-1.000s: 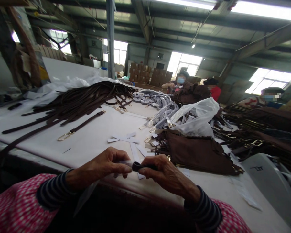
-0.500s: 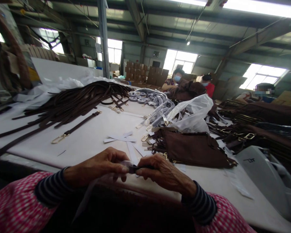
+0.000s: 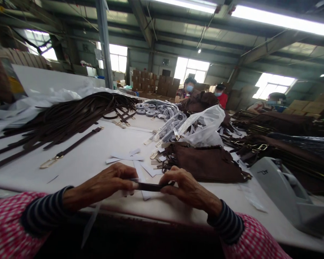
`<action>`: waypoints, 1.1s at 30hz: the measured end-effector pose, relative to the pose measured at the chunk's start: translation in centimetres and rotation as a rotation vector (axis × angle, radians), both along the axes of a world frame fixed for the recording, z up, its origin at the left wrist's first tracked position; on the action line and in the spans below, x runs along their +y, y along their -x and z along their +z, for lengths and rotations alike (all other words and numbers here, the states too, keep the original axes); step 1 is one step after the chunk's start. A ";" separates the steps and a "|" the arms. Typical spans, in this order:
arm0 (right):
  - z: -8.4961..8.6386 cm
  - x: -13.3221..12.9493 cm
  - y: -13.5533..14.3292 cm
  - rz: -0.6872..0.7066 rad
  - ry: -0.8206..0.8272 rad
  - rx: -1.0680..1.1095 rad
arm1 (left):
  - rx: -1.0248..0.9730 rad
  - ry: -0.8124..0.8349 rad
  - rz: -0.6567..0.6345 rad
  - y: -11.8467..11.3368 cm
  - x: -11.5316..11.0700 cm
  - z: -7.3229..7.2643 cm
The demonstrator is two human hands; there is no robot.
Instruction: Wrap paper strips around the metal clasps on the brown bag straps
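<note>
Between my two hands a short stretch of dark brown strap [image 3: 149,186] is held taut above the table's front edge. My left hand [image 3: 105,184] pinches its left end. A thin whitish strip [image 3: 90,226] hangs down below that hand. The fingers of my right hand [image 3: 189,189] close on the strap's other end, where a dark rounded tip shows. Just beyond my hands lie several white paper strips [image 3: 128,157]. A brown leather bag [image 3: 201,162] lies flat behind my right hand.
At the left lies a heap of brown straps [image 3: 62,111], with one clasped strap [image 3: 78,144] in front. Plastic-wrapped straps [image 3: 169,120] and a white plastic bag [image 3: 205,126] are piled mid-table. A grey tape dispenser [image 3: 278,194] stands at right. Masked people [image 3: 187,91] are beyond.
My hands have moved apart, and more of the dark strap shows between them. The camera has turned slightly right, so the scene has shifted left.
</note>
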State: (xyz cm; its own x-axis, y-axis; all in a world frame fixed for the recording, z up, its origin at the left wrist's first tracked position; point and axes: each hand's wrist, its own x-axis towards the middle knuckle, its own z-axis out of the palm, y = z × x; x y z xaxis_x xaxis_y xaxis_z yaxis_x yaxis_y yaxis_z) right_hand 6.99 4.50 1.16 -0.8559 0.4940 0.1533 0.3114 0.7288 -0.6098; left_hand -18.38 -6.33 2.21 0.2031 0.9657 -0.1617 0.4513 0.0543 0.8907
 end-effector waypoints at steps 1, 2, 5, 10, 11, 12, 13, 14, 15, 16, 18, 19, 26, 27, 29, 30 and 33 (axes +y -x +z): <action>-0.3 0.4 -0.4 -0.018 -0.001 0.007 | 0.016 0.010 -0.003 0.0 0.0 -0.1; -0.5 0.6 -0.7 -0.023 0.000 0.016 | 0.057 0.009 -0.015 -0.1 0.0 -0.2; -1.1 1.1 -0.8 -0.008 -0.017 0.048 | 0.383 -0.080 -0.058 -1.5 0.1 0.7; -1.4 1.4 0.1 -0.005 -0.001 0.129 | 0.909 -0.240 -0.125 -5.6 1.6 3.5; -1.4 1.5 0.1 -0.007 0.012 0.148 | 0.921 -0.242 -0.124 -6.4 2.2 3.9; -1.4 1.6 0.0 -0.008 0.028 0.165 | 0.909 -0.240 -0.121 -7.1 2.8 4.1; -1.4 1.7 -0.2 -0.002 0.046 0.180 | 0.874 -0.228 -0.124 -7.6 3.4 4.1; -1.4 1.7 -0.5 0.007 0.054 0.191 | 0.814 -0.207 -0.128 -8.0 4.1 4.0; -1.4 1.8 -1.0 0.017 0.036 0.190 | 0.734 -0.176 -0.132 -8.2 4.7 3.7; -1.5 1.9 -1.5 0.016 -0.014 0.174 | 0.641 -0.137 -0.134 -8.3 5.2 3.2; -1.8 2.2 -2.6 -0.032 -0.176 0.114 | 0.451 -0.053 -0.121 -7.9 6.0 2.1; -2.0 2.4 -3.1 -0.070 -0.253 0.083 | 0.366 -0.021 -0.107 -7.6 6.3 1.5; -3.1 4.1 -3.7 -0.086 -0.331 0.077 | 0.116 0.070 0.014 -6.8 7.1 -0.7; -3.1 4.2 -3.5 -0.076 -0.345 0.071 | 0.122 0.068 0.019 -7.1 7.2 -0.7; -3.0 4.4 -3.2 -0.052 -0.375 0.057 | 0.152 0.062 0.035 -7.9 7.7 -0.6; -3.0 4.4 -3.0 -0.045 -0.383 0.051 | 0.168 0.065 0.044 -8.3 7.9 -0.4; -3.0 4.5 -2.9 -0.056 -0.382 0.041 | 0.236 0.060 0.003 -8.6 8.4 0.9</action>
